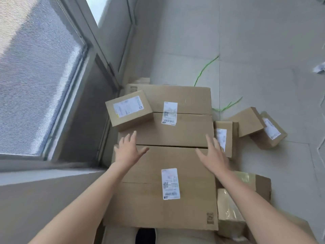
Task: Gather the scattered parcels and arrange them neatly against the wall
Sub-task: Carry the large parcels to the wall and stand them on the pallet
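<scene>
Two large cardboard parcels lie end to end beside the window wall: the near one and the far one, each with a white label. A small labelled box rests on the far parcel's left corner. My left hand hovers open over the near parcel's far left corner. My right hand is open above its far right corner. Neither holds anything. An upright narrow box stands right of the far parcel, and two small boxes lie scattered further right.
A taped box sits at the near parcel's right side. Green cords trail on the grey tiled floor. A crumpled paper lies far right. The window and wall run along the left. More boxes stand behind.
</scene>
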The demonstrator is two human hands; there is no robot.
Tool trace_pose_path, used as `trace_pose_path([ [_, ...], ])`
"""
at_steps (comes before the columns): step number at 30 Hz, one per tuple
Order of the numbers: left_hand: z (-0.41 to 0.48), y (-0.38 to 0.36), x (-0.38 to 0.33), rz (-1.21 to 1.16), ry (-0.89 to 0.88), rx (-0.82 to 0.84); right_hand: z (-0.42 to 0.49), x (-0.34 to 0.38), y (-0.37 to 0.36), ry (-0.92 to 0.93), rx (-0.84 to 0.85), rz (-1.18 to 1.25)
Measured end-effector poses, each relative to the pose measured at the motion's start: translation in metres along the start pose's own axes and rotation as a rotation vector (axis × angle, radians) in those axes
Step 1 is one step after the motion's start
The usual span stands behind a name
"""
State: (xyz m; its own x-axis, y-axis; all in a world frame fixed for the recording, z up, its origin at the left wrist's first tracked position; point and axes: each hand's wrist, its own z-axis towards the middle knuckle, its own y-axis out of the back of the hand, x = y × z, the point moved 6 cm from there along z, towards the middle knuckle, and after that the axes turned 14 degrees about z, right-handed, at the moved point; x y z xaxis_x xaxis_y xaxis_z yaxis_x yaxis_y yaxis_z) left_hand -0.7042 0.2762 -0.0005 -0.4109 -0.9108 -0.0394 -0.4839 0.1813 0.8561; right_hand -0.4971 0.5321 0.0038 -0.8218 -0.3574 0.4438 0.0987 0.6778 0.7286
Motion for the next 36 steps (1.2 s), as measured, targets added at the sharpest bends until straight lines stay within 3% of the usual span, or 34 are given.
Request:
trace_pose_path([
  [10,0.138,-0.067,0.058,-0.123,0.227,0.061,0.136,-0.048,-0.041,-0.153,-0.081,0.123],
  [18,0.169,-0.083,0.066,-0.486,0.292,0.028,0.153,-0.067,-0.061,-0.269,-0.118,0.368],
  [27,0.121,-0.018,0.057,-0.57,0.174,-0.116,0.097,-0.048,-0.013,-0.208,-0.277,0.5],
  [36,-0.041,0.081,0.025,-0.661,0.114,-0.246,-0.05,-0.036,0.105,-0.088,-0.352,0.578],
])
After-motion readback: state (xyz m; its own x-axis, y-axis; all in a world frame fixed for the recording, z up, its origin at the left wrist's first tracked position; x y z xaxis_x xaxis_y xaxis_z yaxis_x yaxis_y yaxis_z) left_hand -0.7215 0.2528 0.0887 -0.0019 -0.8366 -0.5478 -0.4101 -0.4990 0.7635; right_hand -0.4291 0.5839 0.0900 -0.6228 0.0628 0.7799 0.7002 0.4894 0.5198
